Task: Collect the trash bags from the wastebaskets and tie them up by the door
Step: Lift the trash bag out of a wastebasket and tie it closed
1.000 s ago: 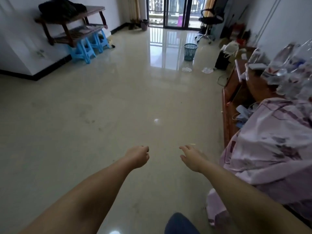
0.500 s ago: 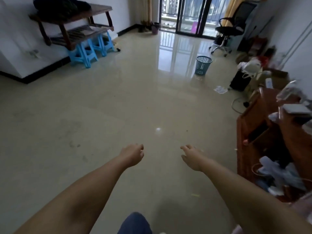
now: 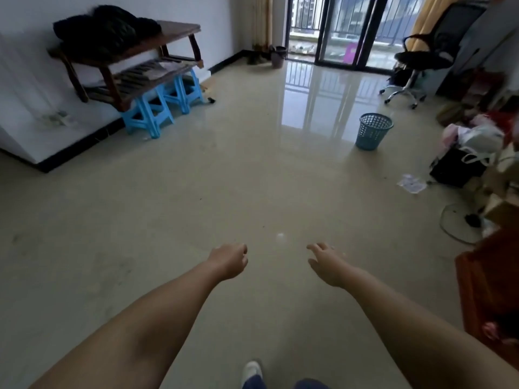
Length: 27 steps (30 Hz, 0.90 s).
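**Basket ahead-right, hands empty**

Nearest: the person's left hand (image 3: 229,261) is loosely curled, grasping nothing. Right hand (image 3: 327,262) sits level with it, fingers spread and relaxed, also empty. Both hang over bare floor (image 3: 168,220).

Farther out: the blue mesh wastebasket (image 3: 373,131) stands upright on the floor, well apart from both hands, forward and off to the person's right. Right hand is on the nearer side. Can't tell if there's a bag inside; none shows over the rim.

Beyond it: clutter pile (image 3: 471,147) to the right, office chair (image 3: 421,57), then the glass balcony door (image 3: 337,29) at the far end.

My read: walk-up comes before any grab.
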{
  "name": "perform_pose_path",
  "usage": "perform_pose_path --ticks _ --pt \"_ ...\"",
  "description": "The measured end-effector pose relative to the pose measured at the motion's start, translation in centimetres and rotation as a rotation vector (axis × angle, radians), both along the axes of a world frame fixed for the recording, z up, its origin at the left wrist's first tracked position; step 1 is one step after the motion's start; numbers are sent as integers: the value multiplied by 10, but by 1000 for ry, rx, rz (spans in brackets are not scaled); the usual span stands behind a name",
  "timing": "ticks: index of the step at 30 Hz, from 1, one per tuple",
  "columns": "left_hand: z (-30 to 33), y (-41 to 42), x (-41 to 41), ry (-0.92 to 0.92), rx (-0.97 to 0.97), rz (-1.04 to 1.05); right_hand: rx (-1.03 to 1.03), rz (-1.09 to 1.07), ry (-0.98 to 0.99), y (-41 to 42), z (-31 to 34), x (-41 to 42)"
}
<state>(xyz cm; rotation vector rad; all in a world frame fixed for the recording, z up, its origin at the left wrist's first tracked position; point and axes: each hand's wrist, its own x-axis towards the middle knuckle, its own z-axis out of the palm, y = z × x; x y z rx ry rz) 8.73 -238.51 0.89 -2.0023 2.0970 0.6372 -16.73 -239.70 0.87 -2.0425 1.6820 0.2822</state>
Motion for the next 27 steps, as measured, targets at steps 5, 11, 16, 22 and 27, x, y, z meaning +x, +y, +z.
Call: perform_pose_path --ticks 5,11,16,22,27 --pt "1 -147 -3 32 22 -35 12 -49 8 -129 -2 -4" --pt "-12 -328 -28 48 -18 -70 12 -38 45 -306 -15 -26" --pt "-7 -474 -42 64 -12 0 27 11 73 -464 -6 -46" --pt "-13 -613 -39 71 26 76 51 88 88 -624 -3 -40" --pt "-29 -750 -22 64 29 92 15 153 59 -767 -9 -14"
